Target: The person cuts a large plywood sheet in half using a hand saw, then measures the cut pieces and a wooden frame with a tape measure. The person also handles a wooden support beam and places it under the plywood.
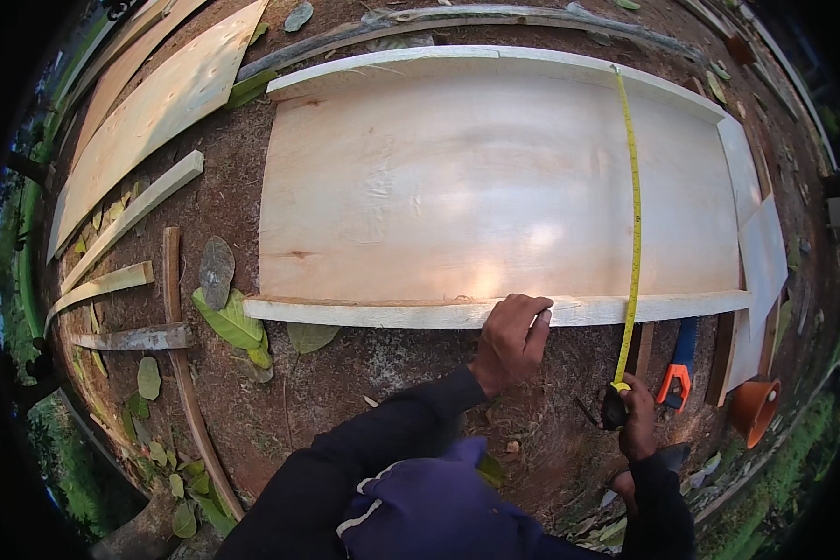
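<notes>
Works outdoors on brown soil point(364, 383) littered with fallen leaves point(229, 320), green foliage point(761, 504) edging the scene. Takes a pale plywood panel point(476, 187), lying flat, as clock centre: edged along 12 o'clock by a far strip point(420, 62) and along 6 by a near strip point(392, 315). Has plywood sheets point(159, 121) toward 9 to 10, a weathered pole point(439, 16) beyond 12, an orange-handled handsaw point(681, 359) and terracotta pot point(749, 411) between 4 and 5. Rests the left hand point(515, 341) on the near strip at 6, fingers bent and close together, cannot tell whether pinching; slants the left forearm in from 7. Wraps the right hand point(638, 420) at 5 around a tape measure point(614, 409), fingers closed against its dark case. Stretches the yellow blade point(636, 233) across the panel to the far strip, near 1.
</notes>
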`<state>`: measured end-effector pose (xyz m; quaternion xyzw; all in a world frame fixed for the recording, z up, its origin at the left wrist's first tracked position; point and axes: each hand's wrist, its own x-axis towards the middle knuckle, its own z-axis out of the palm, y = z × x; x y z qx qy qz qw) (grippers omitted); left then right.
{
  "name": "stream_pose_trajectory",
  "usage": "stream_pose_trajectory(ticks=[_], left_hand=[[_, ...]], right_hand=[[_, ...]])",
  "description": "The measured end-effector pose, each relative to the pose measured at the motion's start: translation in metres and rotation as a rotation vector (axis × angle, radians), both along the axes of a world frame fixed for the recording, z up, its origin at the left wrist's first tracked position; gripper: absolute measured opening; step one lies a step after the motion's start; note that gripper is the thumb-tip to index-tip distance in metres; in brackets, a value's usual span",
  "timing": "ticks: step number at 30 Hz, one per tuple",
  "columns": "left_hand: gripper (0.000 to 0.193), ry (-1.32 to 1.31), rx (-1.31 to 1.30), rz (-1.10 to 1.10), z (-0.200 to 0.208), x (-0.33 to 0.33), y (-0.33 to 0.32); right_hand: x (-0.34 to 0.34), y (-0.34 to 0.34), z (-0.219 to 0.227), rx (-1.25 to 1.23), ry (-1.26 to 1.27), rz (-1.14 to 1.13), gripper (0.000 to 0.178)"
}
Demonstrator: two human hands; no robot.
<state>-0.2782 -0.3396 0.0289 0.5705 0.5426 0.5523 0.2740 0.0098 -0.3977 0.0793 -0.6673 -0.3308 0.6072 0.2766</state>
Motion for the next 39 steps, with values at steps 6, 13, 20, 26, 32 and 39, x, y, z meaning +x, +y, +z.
stream_pose_trajectory(ticks=[6,13,20,26,32,39], left_hand=[[0.024,-0.131,-0.243,-0.135,0.001,0.007,-0.081],[0.028,-0.318,-0.334,0.012,0.007,-0.031,-0.079],[0.03,-0.241,-0.327,0.344,-0.002,-0.098,-0.104],[0.028,-0.193,-0.447,0.682,-0.015,-0.187,-0.168],[0.028,-0.437,-0.402,0.946,-0.009,-0.282,-0.229],[0.029,-0.465,-0.449,1.053,0.012,-0.293,-0.277]], right_hand=[[-0.018,-0.018,-0.009,0.071,0.062,0.11,0.04],[-0.062,-0.011,-0.003,0.089,0.145,0.278,0.046],[-0.086,0.018,0.002,0.198,0.224,0.358,0.044],[-0.099,0.034,-0.011,0.313,0.123,0.584,0.042],[-0.112,0.037,-0.04,0.214,0.012,0.775,0.037],[-0.136,0.04,-0.049,0.417,0.003,1.085,0.061]])
